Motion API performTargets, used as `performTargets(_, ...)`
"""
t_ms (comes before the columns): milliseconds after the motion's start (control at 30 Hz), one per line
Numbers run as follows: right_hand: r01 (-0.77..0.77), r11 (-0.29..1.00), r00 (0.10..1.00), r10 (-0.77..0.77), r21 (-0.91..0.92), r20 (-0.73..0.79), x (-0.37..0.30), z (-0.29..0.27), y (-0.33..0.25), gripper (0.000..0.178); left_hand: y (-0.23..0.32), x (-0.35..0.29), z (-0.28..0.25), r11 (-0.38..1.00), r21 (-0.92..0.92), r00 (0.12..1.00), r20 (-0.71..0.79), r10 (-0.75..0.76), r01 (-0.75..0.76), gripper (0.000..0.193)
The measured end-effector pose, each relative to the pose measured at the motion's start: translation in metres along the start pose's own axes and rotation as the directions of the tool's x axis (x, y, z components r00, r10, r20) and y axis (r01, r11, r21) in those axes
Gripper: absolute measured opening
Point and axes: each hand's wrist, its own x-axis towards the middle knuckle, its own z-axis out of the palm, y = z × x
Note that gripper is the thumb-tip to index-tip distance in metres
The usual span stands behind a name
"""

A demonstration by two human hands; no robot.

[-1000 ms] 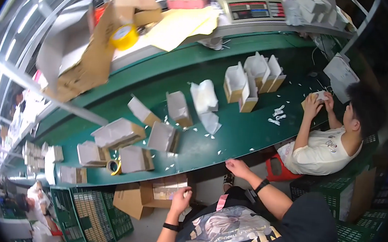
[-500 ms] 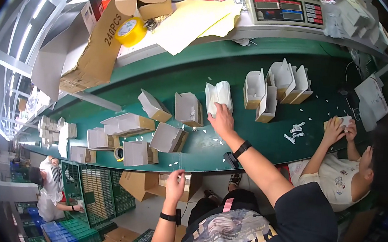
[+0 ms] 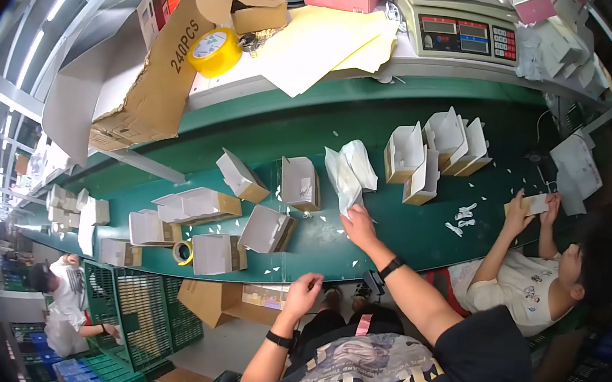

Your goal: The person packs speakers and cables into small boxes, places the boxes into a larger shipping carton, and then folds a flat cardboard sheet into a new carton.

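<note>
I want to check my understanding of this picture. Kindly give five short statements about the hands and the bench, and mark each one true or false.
1. The right hand is at the lower end of the white bag. True.
2. The large yellow tape roll is on the upper shelf. True.
3. The left hand grips a tape roll. False: it is near the front edge of the green bench, away from any tape.
4. The digital scale stands beside the white cables. False: it is on the shelf; they lie on the bench.
5. The co-worker at right has empty hands. False: both hold a small box.
</note>
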Motion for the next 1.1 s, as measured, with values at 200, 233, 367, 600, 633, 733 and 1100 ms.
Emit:
performTargets(200, -0.236, 0.944, 0.966, 0.202, 0.231, 0.162, -0.016, -0.065, -0.077, 0.029, 0.001, 0.064, 0.014, 0.940, 0.166, 0.943, -0.098, 0.317, -0.299, 0.084)
performTargets(233, -0.277, 0.930, 0.955, 0.240, 0.240, 0.174, -0.021, -0.069, -0.086, 0.031, 0.004, 0.066, 0.018, 0.942, 0.147, 0.945, -0.084, 0.316, -0.302, 0.084)
performTargets(367, -0.673, 0.462, 0.727, 0.559, 0.577, 0.399, -0.021, -0.072, -0.114, 0.032, 0.009, 0.077, 0.031, 0.829, 0.350, 0.869, -0.078, 0.489, -0.436, 0.097)
performTargets(600, -0.711, 0.003, 0.577, 0.574, 0.703, 0.581, -0.021, -0.064, -0.129, 0.031, -0.009, 0.069, 0.037, 0.955, -0.009, 0.945, -0.142, 0.294, -0.298, 0.098)
performTargets(633, -0.683, -0.065, 0.585, 0.549, 0.728, 0.597, -0.019, -0.064, -0.131, 0.031, -0.010, 0.069, 0.037, 0.957, -0.011, 0.949, -0.132, 0.287, -0.291, 0.098)
performTargets(733, -0.699, -0.120, 0.542, 0.553, 0.705, 0.632, -0.015, -0.080, -0.141, 0.027, -0.013, 0.071, 0.038, 0.967, 0.010, 0.949, -0.190, 0.253, -0.256, 0.094)
performTargets(1100, -0.217, 0.960, 0.969, 0.191, 0.175, 0.156, -0.057, -0.085, -0.093, 0.025, -0.025, 0.081, -0.025, 0.883, -0.081, 0.886, 0.004, 0.464, -0.462, 0.050)
